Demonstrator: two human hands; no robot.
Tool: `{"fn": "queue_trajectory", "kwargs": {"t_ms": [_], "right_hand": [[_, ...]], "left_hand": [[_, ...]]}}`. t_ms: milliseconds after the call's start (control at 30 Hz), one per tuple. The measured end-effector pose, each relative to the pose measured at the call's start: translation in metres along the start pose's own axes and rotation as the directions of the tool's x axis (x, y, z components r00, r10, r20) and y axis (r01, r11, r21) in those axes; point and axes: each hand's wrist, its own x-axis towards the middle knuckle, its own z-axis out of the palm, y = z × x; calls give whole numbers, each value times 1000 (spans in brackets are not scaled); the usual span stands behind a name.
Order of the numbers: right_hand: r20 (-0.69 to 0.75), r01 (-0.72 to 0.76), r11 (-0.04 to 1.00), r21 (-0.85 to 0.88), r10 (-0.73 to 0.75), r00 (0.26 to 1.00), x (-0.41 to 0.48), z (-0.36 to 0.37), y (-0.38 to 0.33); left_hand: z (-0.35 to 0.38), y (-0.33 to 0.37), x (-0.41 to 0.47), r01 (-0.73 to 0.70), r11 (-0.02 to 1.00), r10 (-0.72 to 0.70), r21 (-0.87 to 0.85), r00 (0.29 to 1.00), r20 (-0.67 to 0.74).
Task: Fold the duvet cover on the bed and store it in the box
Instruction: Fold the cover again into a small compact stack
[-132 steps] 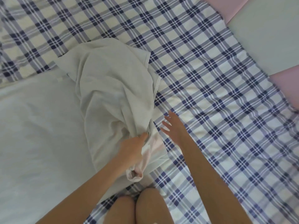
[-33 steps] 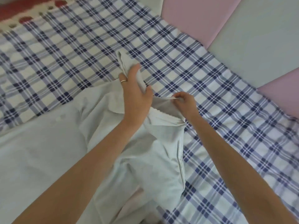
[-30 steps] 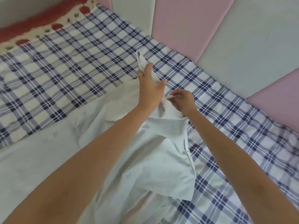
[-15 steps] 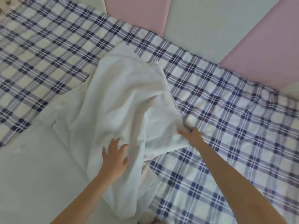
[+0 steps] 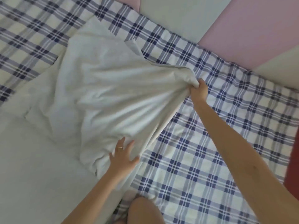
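The white duvet cover (image 5: 105,94) lies rumpled on the bed, filling the middle of the view and running out toward 9 o'clock, with one corner reaching up toward 11 o'clock. Under it a blue-and-white checked sheet (image 5: 210,151) covers the bed from 10 o'clock round to 5 o'clock. The right hand (image 5: 199,92), at about 2 o'clock from the centre, has its fingers curled tight round a bunched edge of the duvet cover, and the cloth runs in taut folds from that grip back toward the middle. The left hand (image 5: 123,157), at about 7 o'clock, lies flat on the near edge of the duvet cover with its fingers spread and straight, pressing the cloth down; a thin ring (image 5: 120,148) sits on one finger. A smooth pale stretch of cloth spreads toward 8 o'clock; whether it belongs to the same cover is not clear. A bare knee (image 5: 144,210) shows at 6 o'clock. Padded wall panels border the bed at the top, a grey one (image 5: 169,16) at 12 o'clock and a pink one (image 5: 246,29) at 1 o'clock. Something dark red (image 5: 293,167) cuts in at the 4 o'clock edge.
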Motion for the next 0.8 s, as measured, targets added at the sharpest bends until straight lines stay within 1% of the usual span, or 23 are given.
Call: {"fn": "queue_trajectory", "kwargs": {"t_ms": [33,67,100,133,200,233,267,300,333,367,400,433,467,533,567,633,667,767,800], "right_hand": [[-34,59,996,-64,-61,998,16,-14,-13],[-79,70,994,-87,-77,994,27,-23,-21],[-145,61,996,-63,-69,987,39,-29,-24],[-220,40,998,-51,-51,974,48,-34,-24],[-349,-34,999,4,33,937,51,-39,-16],[-342,-100,993,61,115,933,48,-37,-4],[-288,-196,977,85,213,934,42,-30,12],[-198,-318,945,71,326,924,32,-20,29],[-84,-425,904,49,428,900,20,-8,45],[28,-509,858,71,508,861,7,4,61],[148,-581,799,156,563,813,-7,18,71],[207,-619,758,206,584,785,-18,29,79],[225,-615,759,214,575,787,-25,41,82],[223,-538,825,170,500,837,-32,55,82],[170,-481,860,171,455,874,-33,56,84],[48,-417,886,202,417,908,-37,51,86],[-1,-415,887,202,424,906,-40,46,92],[-83,-491,856,164,508,857,-49,35,108],[-160,-470,875,118,484,860,-46,33,107]], "left_hand": [[1,14,6,-87,996,87,21,996,13],[2,25,10,-157,987,157,35,987,17],[4,35,13,-207,978,207,34,978,14],[7,44,14,-231,973,231,30,973,11],[16,54,13,-213,975,213,57,977,0],[21,55,11,-180,980,182,79,983,-13],[24,53,9,-139,986,142,95,990,-27],[27,49,6,-94,991,98,100,995,-34],[30,42,2,-52,993,56,106,998,-33],[32,35,-2,-23,992,27,121,999,-33],[33,25,-4,-3,990,9,139,999,-42],[33,17,-7,10,989,-2,149,999,-54],[32,8,-7,20,989,-10,147,998,-69],[28,-3,-6,41,990,-26,138,994,-107],[24,-7,-5,56,988,-39,145,992,-117],[14,-9,-1,89,981,-68,172,990,-124],[8,-10,3,109,977,-85,184,987,-133],[-16,-8,18,167,965,-131,204,975,-179],[-26,-8,26,174,964,-131,202,970,-207]]}}
